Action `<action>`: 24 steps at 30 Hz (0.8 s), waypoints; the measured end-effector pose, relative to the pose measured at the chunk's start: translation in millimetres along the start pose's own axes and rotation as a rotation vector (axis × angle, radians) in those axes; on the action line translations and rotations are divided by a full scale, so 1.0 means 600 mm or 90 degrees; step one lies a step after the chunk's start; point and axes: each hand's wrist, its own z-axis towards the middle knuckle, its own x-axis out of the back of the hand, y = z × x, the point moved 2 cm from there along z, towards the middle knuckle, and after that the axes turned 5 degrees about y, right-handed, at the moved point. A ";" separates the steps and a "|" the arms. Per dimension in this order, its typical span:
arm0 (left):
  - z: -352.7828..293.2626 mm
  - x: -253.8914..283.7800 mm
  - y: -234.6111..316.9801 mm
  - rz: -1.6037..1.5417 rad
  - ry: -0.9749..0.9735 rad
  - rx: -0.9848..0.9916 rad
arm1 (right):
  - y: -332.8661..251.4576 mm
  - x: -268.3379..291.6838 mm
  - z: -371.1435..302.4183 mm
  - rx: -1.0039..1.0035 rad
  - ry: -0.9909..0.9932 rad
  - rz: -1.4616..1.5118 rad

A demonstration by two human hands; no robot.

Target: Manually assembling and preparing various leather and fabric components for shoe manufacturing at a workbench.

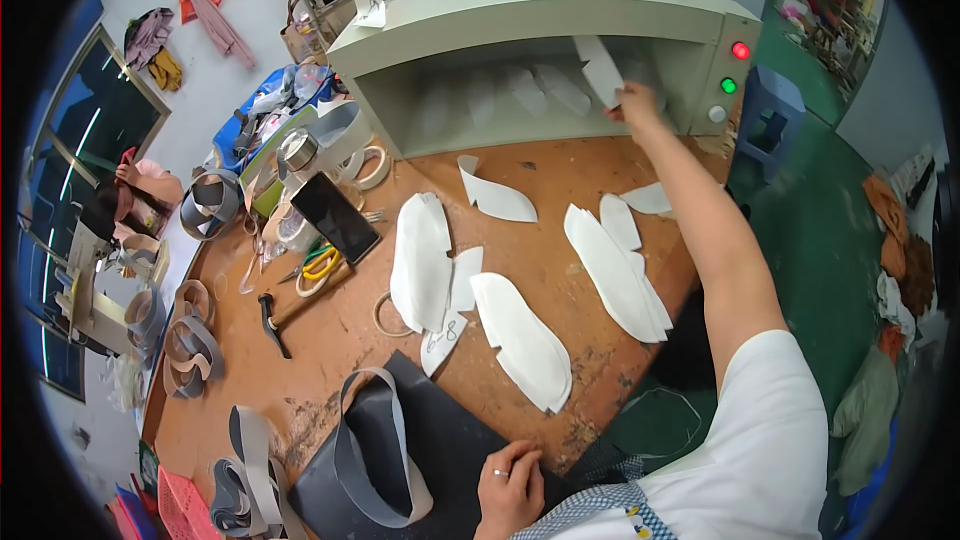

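Observation:
My right hand (636,103) reaches to the mouth of a pale box-like machine (530,20), its fingers closed on the lower end of a white insole-shaped piece (600,70). The piece's upper end is inside the opening, where several similar pieces (560,90) show dimly. By the near edge of the table, my left hand (510,488) rests beside a black mat (440,420), fingers curled, with nothing visible in them. Between my hands lie more white pieces: a stack (420,260), a notched pair (522,340), an overlapping group (615,270) and a curled single one (497,192).
A hammer (300,310), yellow-handled scissors (322,262), a phone (335,218) and tape rolls (372,168) lie left on the brown table (340,360). Grey strap loops (375,450) sit nearer. The machine has red and green lights. A blue stool (772,115) stands right; another person (150,185) is far left.

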 end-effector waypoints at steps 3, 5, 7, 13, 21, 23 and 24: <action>-0.010 -0.025 -0.013 -0.089 0.029 -0.056 | 0.001 0.088 0.151 -0.128 0.029 -0.017; -0.006 -0.012 -0.024 -0.026 0.038 -0.022 | 0.009 -0.022 0.106 -0.119 0.052 -0.410; -0.008 -0.015 -0.023 -0.044 0.045 -0.029 | 0.003 -0.026 0.117 0.084 0.070 -0.647; -0.001 -0.016 -0.029 -0.059 0.044 -0.026 | 0.006 -0.117 0.081 0.203 0.047 -0.804; -0.004 -0.010 -0.027 -0.072 0.078 -0.056 | 0.028 -0.114 0.109 0.063 0.096 -0.598; -0.011 -0.004 -0.030 -0.094 -0.028 0.017 | 0.026 -0.111 0.103 0.249 0.185 -0.633; -0.010 -0.005 -0.030 -0.096 -0.021 0.005 | 0.012 -0.094 0.114 0.294 0.189 -0.662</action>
